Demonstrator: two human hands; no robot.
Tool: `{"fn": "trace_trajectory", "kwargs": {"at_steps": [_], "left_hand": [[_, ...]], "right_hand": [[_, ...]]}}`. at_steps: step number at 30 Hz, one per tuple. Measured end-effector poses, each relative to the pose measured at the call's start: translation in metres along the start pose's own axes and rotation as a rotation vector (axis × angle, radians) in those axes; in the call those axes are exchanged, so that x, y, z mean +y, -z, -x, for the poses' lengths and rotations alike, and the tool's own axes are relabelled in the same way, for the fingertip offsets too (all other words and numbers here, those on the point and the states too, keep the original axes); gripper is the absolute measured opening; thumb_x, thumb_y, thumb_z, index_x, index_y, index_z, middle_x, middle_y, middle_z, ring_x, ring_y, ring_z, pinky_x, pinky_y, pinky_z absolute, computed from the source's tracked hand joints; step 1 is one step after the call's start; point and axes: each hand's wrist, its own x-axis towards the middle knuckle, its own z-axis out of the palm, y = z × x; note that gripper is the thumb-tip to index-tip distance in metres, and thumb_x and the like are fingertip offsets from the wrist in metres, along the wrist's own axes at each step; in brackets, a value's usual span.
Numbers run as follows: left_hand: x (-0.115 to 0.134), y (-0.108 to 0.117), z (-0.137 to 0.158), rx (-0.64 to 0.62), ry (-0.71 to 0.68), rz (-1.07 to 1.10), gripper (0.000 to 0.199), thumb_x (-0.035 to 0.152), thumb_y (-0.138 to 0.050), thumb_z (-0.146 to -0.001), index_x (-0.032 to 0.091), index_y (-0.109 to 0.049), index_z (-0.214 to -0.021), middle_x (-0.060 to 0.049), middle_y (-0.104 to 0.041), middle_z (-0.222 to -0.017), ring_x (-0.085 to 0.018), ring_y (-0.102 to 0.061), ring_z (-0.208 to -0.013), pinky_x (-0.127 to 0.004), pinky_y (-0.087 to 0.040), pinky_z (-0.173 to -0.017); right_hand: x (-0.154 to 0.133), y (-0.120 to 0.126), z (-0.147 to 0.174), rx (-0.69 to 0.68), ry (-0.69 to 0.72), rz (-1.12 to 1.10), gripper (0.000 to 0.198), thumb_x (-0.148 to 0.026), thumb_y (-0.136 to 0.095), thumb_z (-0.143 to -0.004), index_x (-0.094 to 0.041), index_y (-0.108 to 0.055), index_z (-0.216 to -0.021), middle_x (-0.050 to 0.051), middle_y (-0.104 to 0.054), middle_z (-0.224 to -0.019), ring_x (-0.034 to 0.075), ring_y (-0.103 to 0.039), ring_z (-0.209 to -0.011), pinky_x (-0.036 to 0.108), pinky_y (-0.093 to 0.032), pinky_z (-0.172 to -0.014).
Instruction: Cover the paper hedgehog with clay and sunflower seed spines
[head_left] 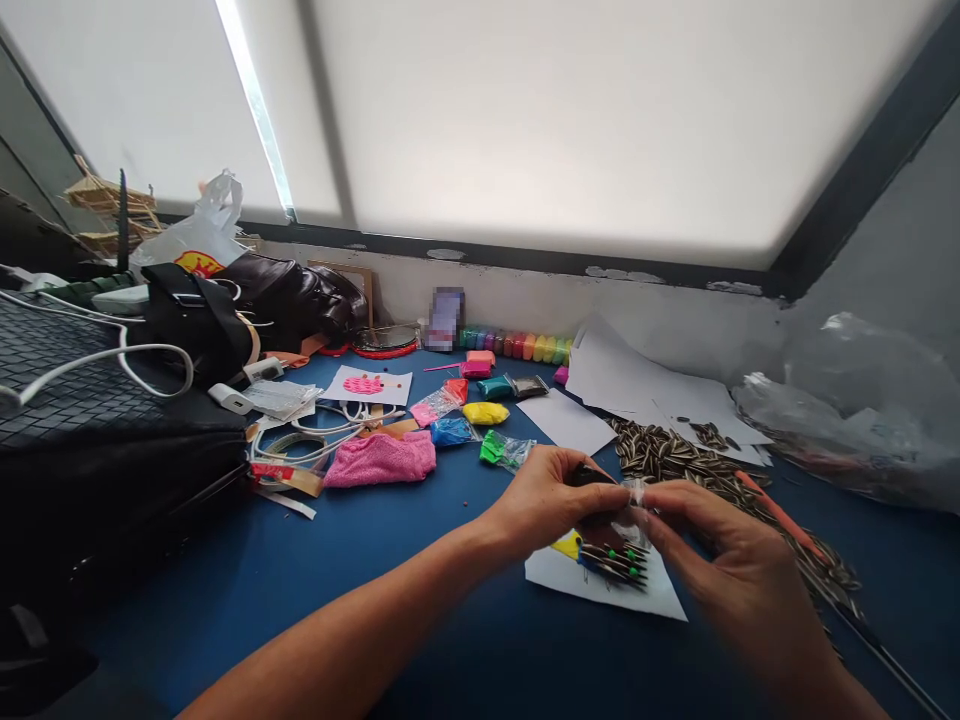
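My left hand [551,495] and my right hand [727,545] meet above a white sheet of paper [551,572]. Between them is a small clear plastic packet [637,492] with something dark brown in it, probably modelling clay. The left fingers grip its body, while the right thumb and fingers pinch its clear end. Beneath the hands, a figure of striped sunflower seeds [619,570] lies on the paper, with small green balls on it and a yellow piece [568,545] at its left end. My hands hide part of the figure and packet.
Packets of coloured clay, including a yellow one [485,413] and a green one [495,448], lie beyond my hands. A pink cloth [381,460] is to the left. Loose sunflower seeds [660,452], an orange-handled tool [780,513] and a plastic bag [855,430] lie right.
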Motion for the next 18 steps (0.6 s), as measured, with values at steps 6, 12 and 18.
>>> {"fn": "trace_trajectory", "kwargs": {"at_steps": [6, 12, 18], "left_hand": [[-0.0022, 0.0022, -0.0020, -0.006, -0.025, 0.033, 0.042, 0.031, -0.090, -0.048, 0.010, -0.063, -0.073, 0.001, -0.062, -0.058, -0.012, -0.060, -0.055, -0.025, -0.049, -0.059], [-0.0086, 0.0012, -0.0034, 0.030, -0.140, -0.029, 0.016, 0.011, -0.075, -0.063, 0.010, -0.061, -0.070, 0.002, -0.060, -0.061, -0.005, -0.052, -0.055, -0.018, -0.040, -0.054], [-0.0027, 0.0067, -0.0059, 0.104, -0.152, -0.043, 0.021, 0.015, -0.075, -0.068, 0.012, -0.057, -0.079, 0.003, -0.059, -0.061, -0.007, -0.056, -0.052, -0.019, -0.046, -0.053]], "right_hand": [[0.0059, -0.0023, 0.0007, 0.053, 0.080, 0.034, 0.018, -0.043, -0.070, -0.082, -0.026, -0.074, -0.080, 0.005, -0.073, -0.092, 0.022, -0.069, -0.082, 0.030, -0.057, -0.069], [0.0044, -0.0033, 0.0023, 0.078, 0.136, 0.098, 0.019, -0.042, -0.066, -0.085, -0.026, -0.074, -0.077, 0.006, -0.072, -0.093, 0.023, -0.069, -0.085, 0.032, -0.057, -0.073], [0.0050, -0.0022, 0.0033, 0.095, 0.084, 0.083, 0.020, -0.043, -0.066, -0.084, -0.026, -0.071, -0.076, 0.007, -0.069, -0.108, 0.026, -0.067, -0.099, 0.037, -0.057, -0.083]]}}
